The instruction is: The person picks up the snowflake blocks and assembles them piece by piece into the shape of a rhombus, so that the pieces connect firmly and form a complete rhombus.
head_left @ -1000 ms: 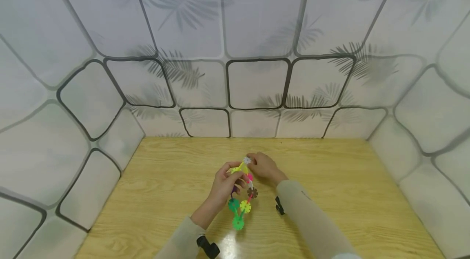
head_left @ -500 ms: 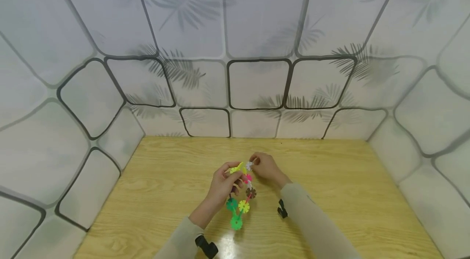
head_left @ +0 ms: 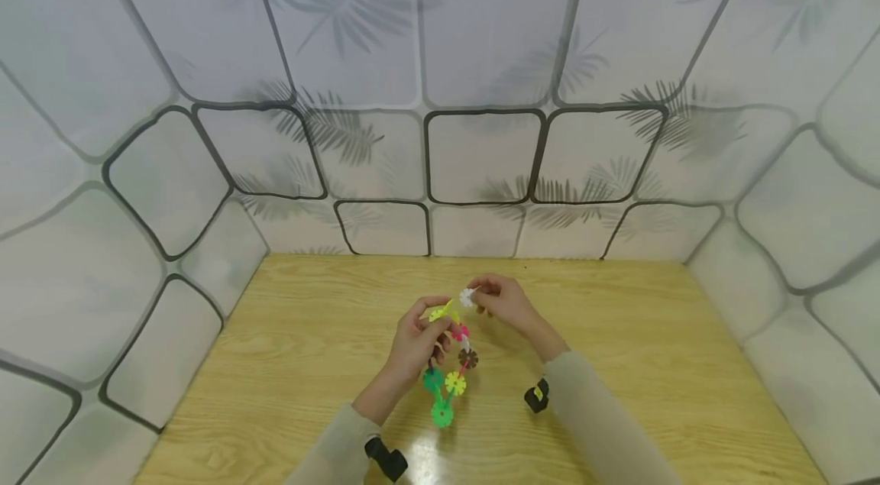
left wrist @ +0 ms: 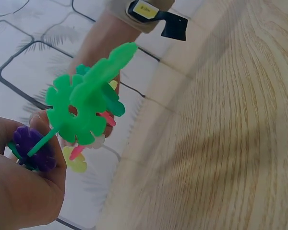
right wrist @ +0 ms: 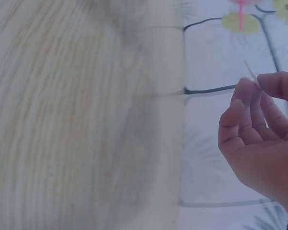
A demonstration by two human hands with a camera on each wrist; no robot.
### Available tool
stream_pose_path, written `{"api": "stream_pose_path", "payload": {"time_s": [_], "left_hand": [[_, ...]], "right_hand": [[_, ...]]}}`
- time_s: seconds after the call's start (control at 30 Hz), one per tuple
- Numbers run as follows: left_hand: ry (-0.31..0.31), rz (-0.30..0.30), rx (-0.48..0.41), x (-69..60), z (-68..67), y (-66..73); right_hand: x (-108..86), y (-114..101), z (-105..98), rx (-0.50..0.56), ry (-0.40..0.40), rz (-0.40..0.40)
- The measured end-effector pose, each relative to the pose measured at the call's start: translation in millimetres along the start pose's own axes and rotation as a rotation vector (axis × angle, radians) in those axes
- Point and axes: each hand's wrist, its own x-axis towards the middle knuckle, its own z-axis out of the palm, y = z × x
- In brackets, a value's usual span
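Observation:
My left hand (head_left: 410, 351) grips a hanging chain of notched plastic flower discs. Yellow discs (head_left: 440, 312) stick up between its thumb and fingers. Below dangle a brown disc (head_left: 468, 359), another yellow one, a teal disc (head_left: 432, 379) and, lowest, a bright green disc (head_left: 442, 415). The left wrist view has a purple disc (left wrist: 36, 148) against the palm side and green discs (left wrist: 69, 115) beyond it. My right hand (head_left: 509, 307) pinches a white flower disc (head_left: 467, 298), apart from the chain. Edge-on, the white disc (right wrist: 251, 72) shows between thumb and fingertip.
A pale wood-grain table (head_left: 316, 332) lies under both hands. Patterned white walls (head_left: 481, 156) close it in at the back and both sides. Black camera mounts (head_left: 386, 459) sit on the wrists.
The white disc, at the chain's top yellow disc a second ago, is now apart from it in my right hand, which has drawn slightly right. My left hand with the chain has shifted slightly.

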Motion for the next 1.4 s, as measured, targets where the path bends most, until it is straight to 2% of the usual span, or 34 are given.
{"api": "stream_pose_path", "payload": {"time_s": [0.17,0.5,0.93,1.4], "left_hand": [[0.017,-0.012,-0.001,-0.2,2.2,4.0],[0.021,-0.017,-0.011,1.4,5.0,5.9],[0.026,-0.052,-0.032,3.4,7.9,7.5],[-0.028,-0.051,-0.026,5.1,10.4,8.6]], "right_hand": [[-6.0,-10.9,-3.2,0.054,-0.028,-0.037],[-12.3,-21.7,-7.0,0.110,-0.055,-0.060],[-9.5,-25.8,-7.1,0.105,-0.060,-0.077],[-8.5,-24.0,-7.4,0.140,-0.064,-0.105]]}}
